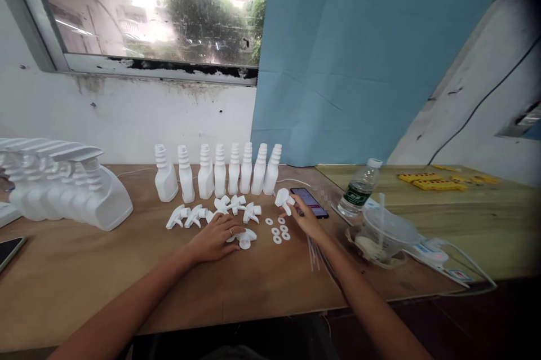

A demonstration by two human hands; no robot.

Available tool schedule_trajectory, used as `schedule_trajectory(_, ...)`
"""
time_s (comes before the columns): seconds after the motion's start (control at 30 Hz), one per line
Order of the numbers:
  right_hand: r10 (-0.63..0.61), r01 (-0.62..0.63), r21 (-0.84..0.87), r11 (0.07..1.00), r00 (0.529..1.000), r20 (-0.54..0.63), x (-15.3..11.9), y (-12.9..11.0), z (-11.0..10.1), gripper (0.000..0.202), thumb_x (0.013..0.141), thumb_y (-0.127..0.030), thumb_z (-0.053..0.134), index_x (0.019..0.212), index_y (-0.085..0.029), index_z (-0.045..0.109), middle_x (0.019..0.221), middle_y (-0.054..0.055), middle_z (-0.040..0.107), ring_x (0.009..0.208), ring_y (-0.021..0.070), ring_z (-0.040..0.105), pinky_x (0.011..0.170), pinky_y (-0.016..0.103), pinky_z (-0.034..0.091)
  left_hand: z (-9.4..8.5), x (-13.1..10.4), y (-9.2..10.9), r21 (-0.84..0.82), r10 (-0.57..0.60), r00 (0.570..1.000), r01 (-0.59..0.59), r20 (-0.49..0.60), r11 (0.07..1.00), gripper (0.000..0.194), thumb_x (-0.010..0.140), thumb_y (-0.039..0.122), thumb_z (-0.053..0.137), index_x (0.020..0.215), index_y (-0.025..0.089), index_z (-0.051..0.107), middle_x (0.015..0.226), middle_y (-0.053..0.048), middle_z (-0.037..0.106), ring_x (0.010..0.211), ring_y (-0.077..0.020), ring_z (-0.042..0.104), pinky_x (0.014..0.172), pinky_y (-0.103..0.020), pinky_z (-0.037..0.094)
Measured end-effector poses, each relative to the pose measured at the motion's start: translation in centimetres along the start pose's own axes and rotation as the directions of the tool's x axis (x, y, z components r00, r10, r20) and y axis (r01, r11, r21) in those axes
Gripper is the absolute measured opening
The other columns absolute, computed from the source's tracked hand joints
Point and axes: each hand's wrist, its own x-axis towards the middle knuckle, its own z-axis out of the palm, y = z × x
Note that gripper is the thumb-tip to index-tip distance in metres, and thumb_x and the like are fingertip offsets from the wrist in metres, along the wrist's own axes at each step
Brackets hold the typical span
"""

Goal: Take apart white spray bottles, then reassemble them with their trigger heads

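Note:
My left hand (216, 235), a ring on one finger, is low over the table with its fingers closed on a white trigger spray head (245, 239). My right hand (307, 218) grips another trigger spray head (283, 200) and holds it just above the table. Between the hands lie several flat white ring washers (276, 231). More trigger spray heads (195, 215) are scattered beyond my left hand. Thin clear tubes (313, 256) lie partly under my right forearm. Several white bottles without tops (205, 173) stand in a row at the back.
To the left is a bulk group of white bottles (80, 191), near a phone (9, 250). Another phone (310, 202) lies behind my right hand. A water bottle (359, 188), a plastic cup with straw (391, 227) and a power strip (431, 253) stand right. Yellow pieces (435, 181) lie farther away.

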Motion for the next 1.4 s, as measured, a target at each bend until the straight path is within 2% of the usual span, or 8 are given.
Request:
schedule_trajectory(0.27, -0.026, 0.026, -0.027, 0.999, 0.999, -0.018, 0.1, 0.3, 0.0, 0.031, 0.087, -0.045, 0.051, 0.11, -0.023, 0.051, 0.096, 0.005, 0.071, 0.084, 0.0249, 0.07, 0.081, 0.038, 0.052, -0.1, -0.5, -0.3, -0.025, -0.045, 0.998, 0.044, -0.045, 0.999, 0.03, 0.096, 0.032, 0.047, 0.123, 0.024, 0.057, 0.11, -0.006, 0.066, 0.102, -0.0233, 0.053, 0.094, -0.041, 0.036)
schedule_trajectory(0.47, -0.038, 0.039, 0.007, 0.999, 0.999, -0.019, 0.3, -0.7, 0.5, 0.03, 0.087, -0.045, 0.051, 0.108, -0.023, 0.055, 0.093, 0.005, 0.072, 0.078, 0.0243, 0.071, 0.078, 0.038, 0.053, -1.1, -0.2, 0.5, -0.022, -0.049, 0.998, 0.048, -0.04, 0.999, 0.033, 0.091, 0.044, 0.052, 0.118, 0.025, 0.058, 0.109, -0.006, 0.065, 0.105, -0.025, 0.053, 0.096, -0.042, 0.035)
schedule_trajectory(0.6, -0.046, 0.047, 0.033, 0.998, 0.998, -0.036, 0.4, -1.6, 0.5, 0.03, 0.087, -0.045, 0.051, 0.107, -0.023, 0.055, 0.089, 0.005, 0.072, 0.08, 0.0254, 0.071, 0.08, 0.039, 0.053, -0.6, 4.0, 0.7, 0.041, -0.178, 0.98, 0.182, -0.086, 0.982, 0.031, 0.094, 0.039, 0.046, 0.116, 0.021, 0.058, 0.117, -0.01, 0.061, 0.11, -0.0274, 0.051, 0.095, -0.042, 0.038)
schedule_trajectory(0.7, -0.033, 0.036, 0.034, 0.999, 0.997, -0.063, 0.2, -1.6, 0.2, 0.031, 0.085, -0.047, 0.053, 0.104, -0.023, 0.055, 0.085, 0.005, 0.073, 0.078, 0.0262, 0.071, 0.075, 0.038, 0.054, 0.5, 8.4, -0.1, 0.065, -0.202, 0.977, 0.206, -0.068, 0.976, 0.039, 0.09, 0.041, 0.053, 0.118, 0.015, 0.059, 0.12, -0.016, 0.059, 0.115, -0.0333, 0.046, 0.097, -0.048, 0.035)
schedule_trajectory(0.8, -0.024, 0.026, 0.021, 0.999, 0.995, -0.095, -0.1, -1.4, -0.3, 0.031, 0.084, -0.048, 0.053, 0.101, -0.022, 0.055, 0.083, 0.005, 0.073, 0.076, 0.0258, 0.07, 0.074, 0.038, 0.053, 1.6, 11.7, -1.6, 0.046, -0.16, 0.986, 0.158, 0.046, 0.986, 0.028, 0.081, 0.031, 0.066, 0.105, 0.015, 0.067, 0.109, -0.014, 0.065, 0.11, -0.0329, 0.051, 0.097, -0.047, 0.035)
schedule_trajectory(0.93, -0.026, 0.028, 0.009, 1.0, 0.991, -0.131, -0.2, -1.2, -0.6, 0.03, 0.085, -0.046, 0.051, 0.103, -0.022, 0.055, 0.088, 0.006, 0.073, 0.08, 0.0257, 0.07, 0.076, 0.037, 0.053, 2.3, 13.4, -3.7, -0.07, -0.022, 0.978, 0.037, 0.206, 0.997, 0.027, 0.074, 0.015, 0.07, 0.1, 0.021, 0.072, 0.102, -0.005, 0.071, 0.103, -0.0242, 0.059, 0.093, -0.033, 0.042)
schedule_trajectory(1.17, -0.028, 0.029, 0.001, 1.0, 0.984, -0.176, -0.2, -0.7, -0.9, 0.031, 0.085, -0.046, 0.051, 0.104, -0.022, 0.056, 0.086, 0.006, 0.072, 0.085, 0.027, 0.07, 0.08, 0.038, 0.052, 1.9, 13.8, -5.4, -0.168, 0.041, 0.979, -0.007, 0.202, 0.986, 0.046, 0.076, 0.009, 0.064, 0.12, 0.023, 0.063, 0.126, -0.005, 0.063, 0.113, -0.0214, 0.058, 0.097, -0.031, 0.045)
schedule_trajectory(1.4, -0.023, 0.024, 0.005, 1.0, 0.978, -0.207, -0.2, -0.6, -1.1, 0.033, 0.084, -0.049, 0.051, 0.105, -0.024, 0.055, 0.086, 0.006, 0.073, 0.081, 0.0267, 0.07, 0.08, 0.039, 0.052, -0.6, 9.0, -8.4, -0.057, -0.179, 0.983, 0.181, 0.028, 0.982, 0.033, 0.089, 0.026, 0.049, 0.117, 0.016, 0.062, 0.117, -0.012, 0.065, 0.109, -0.0261, 0.059, 0.095, -0.04, 0.046)
